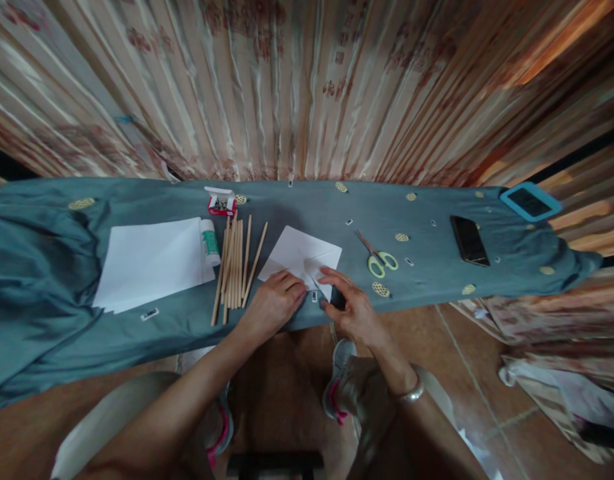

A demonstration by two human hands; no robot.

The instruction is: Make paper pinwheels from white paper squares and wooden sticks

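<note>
A white square of paper (303, 257) with creases or cuts across it lies on the grey-blue cloth of the table (417, 220). My left hand (274, 303) rests closed, knuckles up, on the paper's near-left corner. My right hand (351, 305) is beside it, fingers bent, with the fingertips pressing the paper's near-right edge. A small dark object sits under the right thumb; I cannot make it out.
Several wooden sticks (234, 263) lie left of the paper, with a glue bottle (209, 241), a small red box (221, 201) and white sheets (154, 261). Green-handled scissors (379, 257) and a dark phone (469, 240) lie to the right. A patterned curtain hangs behind.
</note>
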